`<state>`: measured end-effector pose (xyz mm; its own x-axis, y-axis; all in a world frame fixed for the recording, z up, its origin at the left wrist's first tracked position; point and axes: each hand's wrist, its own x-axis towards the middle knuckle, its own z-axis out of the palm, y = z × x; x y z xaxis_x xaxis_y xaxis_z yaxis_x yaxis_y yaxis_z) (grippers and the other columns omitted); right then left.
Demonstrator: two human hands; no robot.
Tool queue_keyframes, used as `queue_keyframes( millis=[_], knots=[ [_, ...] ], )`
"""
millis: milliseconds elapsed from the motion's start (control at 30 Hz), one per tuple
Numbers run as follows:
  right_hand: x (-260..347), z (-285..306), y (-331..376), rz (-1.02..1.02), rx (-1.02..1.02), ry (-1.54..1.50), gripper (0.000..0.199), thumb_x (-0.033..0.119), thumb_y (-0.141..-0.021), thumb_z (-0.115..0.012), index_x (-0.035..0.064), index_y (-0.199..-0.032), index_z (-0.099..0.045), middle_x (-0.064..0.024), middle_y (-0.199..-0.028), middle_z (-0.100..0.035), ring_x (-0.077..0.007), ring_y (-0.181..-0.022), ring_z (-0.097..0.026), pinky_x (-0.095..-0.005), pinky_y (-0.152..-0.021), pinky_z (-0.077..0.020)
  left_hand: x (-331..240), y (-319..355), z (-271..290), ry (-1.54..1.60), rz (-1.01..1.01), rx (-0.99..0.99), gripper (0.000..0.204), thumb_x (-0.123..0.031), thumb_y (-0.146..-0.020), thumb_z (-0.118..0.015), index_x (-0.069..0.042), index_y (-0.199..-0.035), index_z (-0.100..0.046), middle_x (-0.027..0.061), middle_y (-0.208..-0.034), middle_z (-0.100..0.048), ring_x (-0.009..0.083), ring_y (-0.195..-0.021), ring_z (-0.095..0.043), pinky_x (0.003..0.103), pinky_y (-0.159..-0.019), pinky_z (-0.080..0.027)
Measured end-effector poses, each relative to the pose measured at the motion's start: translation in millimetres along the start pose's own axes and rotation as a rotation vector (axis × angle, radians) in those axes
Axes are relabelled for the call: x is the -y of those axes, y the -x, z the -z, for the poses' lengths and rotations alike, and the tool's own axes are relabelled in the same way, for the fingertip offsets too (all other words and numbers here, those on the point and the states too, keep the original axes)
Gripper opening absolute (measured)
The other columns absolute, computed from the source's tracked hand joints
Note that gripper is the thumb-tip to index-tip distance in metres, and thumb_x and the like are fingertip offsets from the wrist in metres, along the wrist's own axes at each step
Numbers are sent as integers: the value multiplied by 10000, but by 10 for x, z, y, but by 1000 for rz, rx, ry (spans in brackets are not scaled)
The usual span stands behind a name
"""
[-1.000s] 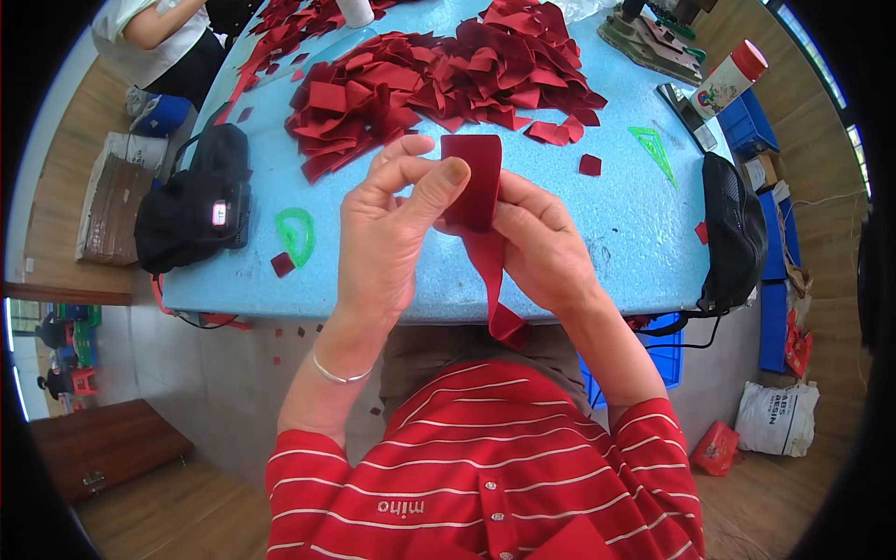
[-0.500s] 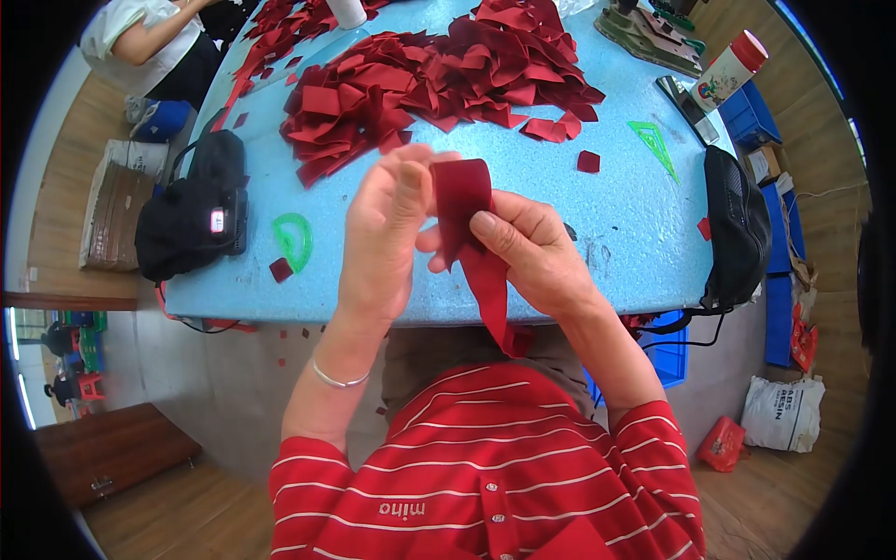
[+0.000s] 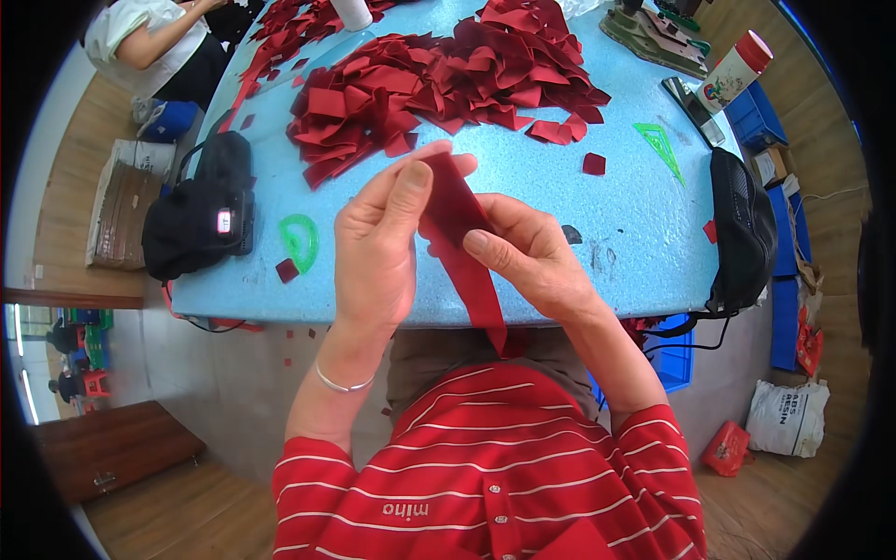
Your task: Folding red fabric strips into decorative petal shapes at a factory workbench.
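Between my two hands is a dark red fabric strip (image 3: 455,203), its long tail hanging past the table edge toward my lap. My left hand (image 3: 387,219) pinches the upper left end, thumb on the near face and fingers behind. Lower down, my right hand (image 3: 527,247) grips the strip's right edge, its thumb lying on top. Beyond the hands, a big heap of red fabric pieces (image 3: 448,79) covers the far middle of the blue table (image 3: 280,308).
At left are a black bag (image 3: 198,210) and a green protractor (image 3: 300,243). To the right lie a green set square (image 3: 661,151), a phone (image 3: 693,110), a red-capped flask (image 3: 735,72) and a black pouch (image 3: 742,229). Far left, another person's arm (image 3: 168,42) shows.
My left hand has closed on the strip's upper end, where its fingers were apart before. The held part has tilted leftward at the top, and the tail hangs slightly farther left.
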<state>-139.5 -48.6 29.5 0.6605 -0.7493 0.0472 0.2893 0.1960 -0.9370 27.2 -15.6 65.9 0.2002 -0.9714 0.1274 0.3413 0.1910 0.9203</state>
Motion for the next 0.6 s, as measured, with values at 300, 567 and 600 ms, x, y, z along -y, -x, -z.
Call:
queue_keyframes(
  millis=[300,567,600],
  knots=[
    [59,-45,55,67,-177,143,303,208,-1058,-564,-24,-1216,-678,-77,-1020,-722,-123,-921,-649,-309,-812,-533,-83,-62,-85,87,-28,36,378,-236,-1084,-505,28,-1343,-585,178,-1220,-690,265,-1138,-664,385,-997,-536],
    [-17,-97,-3,453,-264,661,163,109,-977,-658,-30,-1046,-709,-168,-971,-729,-272,-882,-706,-364,-769,-538,-50,-33,-130,152,-1,118,410,-288,-1094,-478,24,-1343,-573,109,-1076,-669,266,-1089,-664,391,-951,-545],
    [-28,-88,-4,442,-258,639,165,113,-973,-665,-30,-1046,-705,-163,-972,-730,-265,-884,-706,-366,-767,-538,-58,-30,-147,174,11,125,410,-290,-1095,-477,22,-1343,-573,93,-1048,-654,256,-1073,-660,385,-941,-545]
  ],
)
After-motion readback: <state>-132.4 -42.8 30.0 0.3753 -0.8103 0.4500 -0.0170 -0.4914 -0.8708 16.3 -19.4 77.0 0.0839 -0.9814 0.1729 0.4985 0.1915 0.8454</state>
